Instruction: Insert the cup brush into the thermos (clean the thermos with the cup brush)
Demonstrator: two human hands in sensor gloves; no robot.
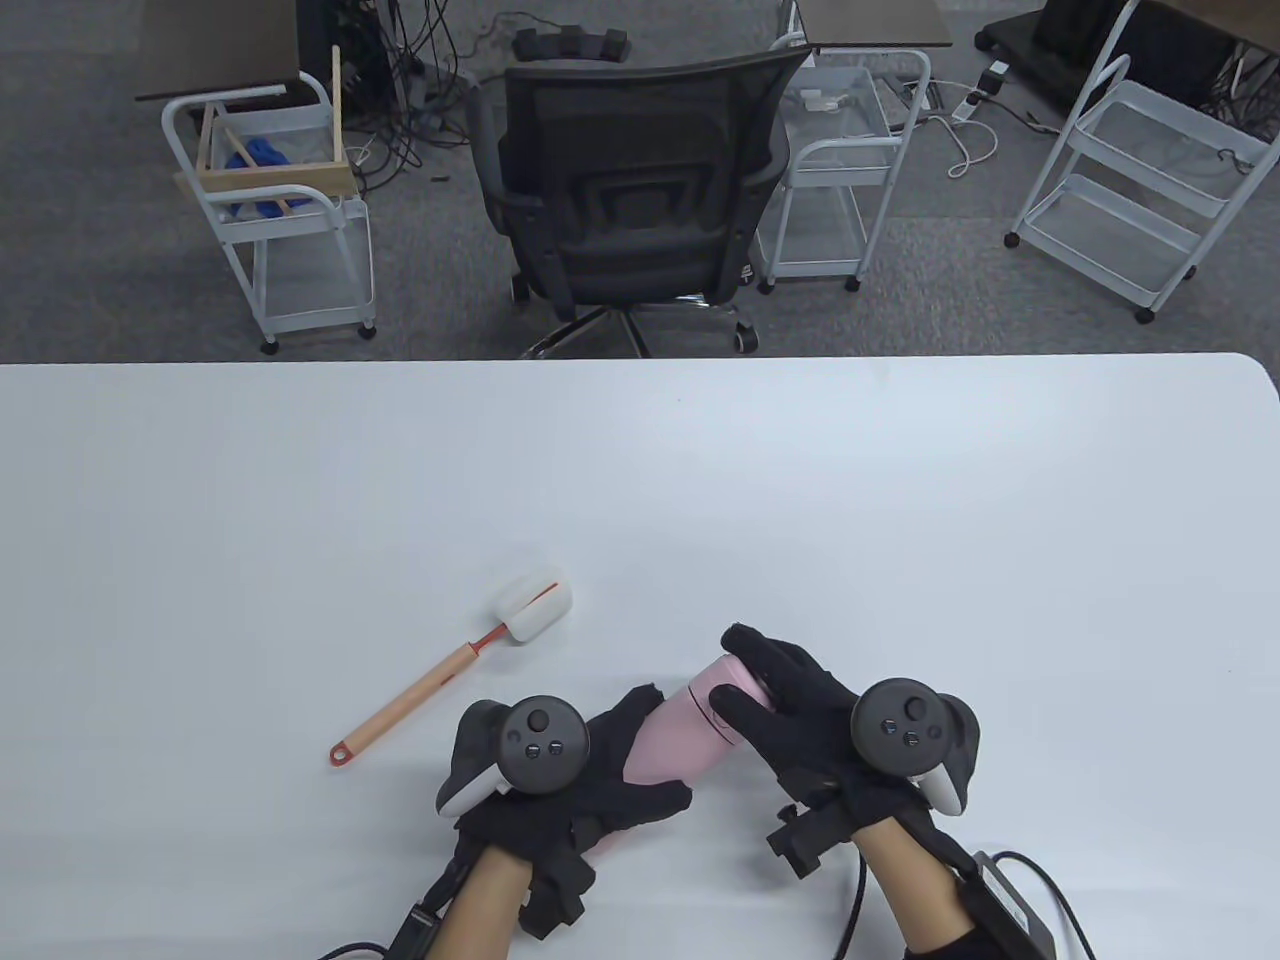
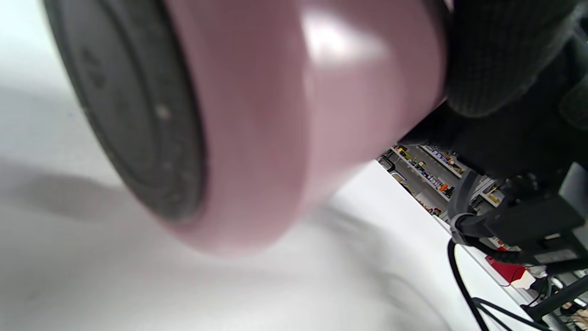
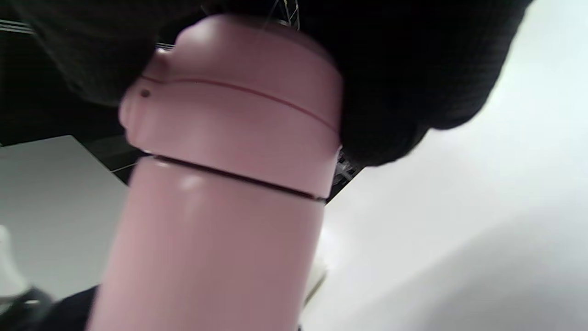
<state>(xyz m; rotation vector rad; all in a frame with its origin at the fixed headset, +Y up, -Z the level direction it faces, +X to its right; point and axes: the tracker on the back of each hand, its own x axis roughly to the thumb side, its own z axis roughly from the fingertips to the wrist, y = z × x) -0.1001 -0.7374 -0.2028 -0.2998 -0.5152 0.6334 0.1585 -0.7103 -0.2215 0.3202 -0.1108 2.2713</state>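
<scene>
The pink thermos (image 1: pixel 690 730) is near the front edge of the white table (image 1: pixel 900 500), held up off the top and leaning, with its lid end pointing away and to the right. The lid (image 3: pixel 239 124) is on, and a thin dark line shows where it meets the body. The bottom of the thermos is a dark gray disc (image 2: pixel 133 115), seen close up in the left wrist view, with the table just under it.

The left hand (image 1: pixel 590 790) in its black glove holds the lower part of the thermos from below and from the side. The right hand (image 1: pixel 800 720) grips the lid end, with its fingers (image 1: pixel 760 660) curled over the top of the lid.

The cup brush (image 1: pixel 450 680) lies flat on the table, to the left of the thermos and apart from both hands. Its white sponge head (image 1: pixel 532 604) points away and to the right. Its wooden handle (image 1: pixel 410 705) runs back toward the left, with a small red loop at the end.

Past the far edge of the table stands a black office chair (image 1: pixel 630 200). White wire carts (image 1: pixel 290 210) stand on the gray carpet to both sides of it.
</scene>
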